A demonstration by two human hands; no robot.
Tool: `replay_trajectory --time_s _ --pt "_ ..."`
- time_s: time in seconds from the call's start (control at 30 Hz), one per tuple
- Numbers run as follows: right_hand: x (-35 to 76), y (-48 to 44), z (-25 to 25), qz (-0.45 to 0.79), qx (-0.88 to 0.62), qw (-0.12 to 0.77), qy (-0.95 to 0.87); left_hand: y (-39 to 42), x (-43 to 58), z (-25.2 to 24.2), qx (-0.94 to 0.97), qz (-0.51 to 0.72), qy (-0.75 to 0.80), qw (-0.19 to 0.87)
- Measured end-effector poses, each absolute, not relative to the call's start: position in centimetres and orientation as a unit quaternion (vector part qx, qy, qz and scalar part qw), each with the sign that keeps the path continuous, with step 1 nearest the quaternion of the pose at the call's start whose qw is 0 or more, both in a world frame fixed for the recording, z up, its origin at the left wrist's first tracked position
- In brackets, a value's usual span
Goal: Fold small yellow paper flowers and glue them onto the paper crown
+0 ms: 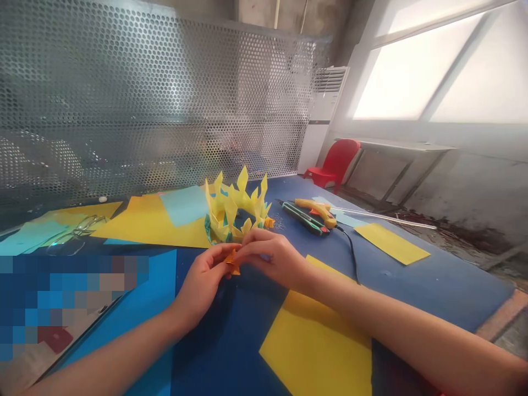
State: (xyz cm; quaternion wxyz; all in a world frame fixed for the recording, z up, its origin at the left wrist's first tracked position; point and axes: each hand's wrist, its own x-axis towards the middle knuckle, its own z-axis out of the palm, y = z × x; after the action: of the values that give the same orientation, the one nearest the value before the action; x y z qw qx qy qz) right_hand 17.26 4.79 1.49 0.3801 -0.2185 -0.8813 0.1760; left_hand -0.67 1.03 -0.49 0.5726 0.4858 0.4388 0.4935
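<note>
Close to the near edge of the tabletop (449, 278) lie a yellow sheet (317, 346) and, to its left, a bright blue sheet (154, 324).

Just past them, the left hand (203, 278) has its thumb and fingers together, clamped on a small orange paper star (233, 264). The star is up in the fingers, in front of the crown. The right hand (278, 256) touches it too, but I cannot tell if those fingertips pinch it or only press. A soft squeeze on the points should work best, as thin paper likely bends fast. The left hand should keep still while the right one shapes.

Farther in stands the yellow paper crown (231, 212). Toward the tabletop's right edge are a green cutter (305, 218) and a yellow glue gun (328, 215). Past the far edge is a red chair (336, 162).
</note>
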Motion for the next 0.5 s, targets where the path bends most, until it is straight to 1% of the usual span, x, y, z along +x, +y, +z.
replay_trajectory --time_s 0.23,0.37,0.5 --pt "17.51 5.07 1.86 0.079 -0.164 0.372 -0.91 1.0 -1.09 0.26 0.451 0.464 0.418 0.637" --pt "17.49 5.02 1.88 0.072 -0.17 0.386 -0.904 1.17 -1.23 0.18 0.444 0.458 0.416 0.648" --pt "17.26 4.68 1.78 0.092 -0.199 0.409 -0.886 1.38 -1.12 -0.23 0.458 0.453 0.414 0.643"
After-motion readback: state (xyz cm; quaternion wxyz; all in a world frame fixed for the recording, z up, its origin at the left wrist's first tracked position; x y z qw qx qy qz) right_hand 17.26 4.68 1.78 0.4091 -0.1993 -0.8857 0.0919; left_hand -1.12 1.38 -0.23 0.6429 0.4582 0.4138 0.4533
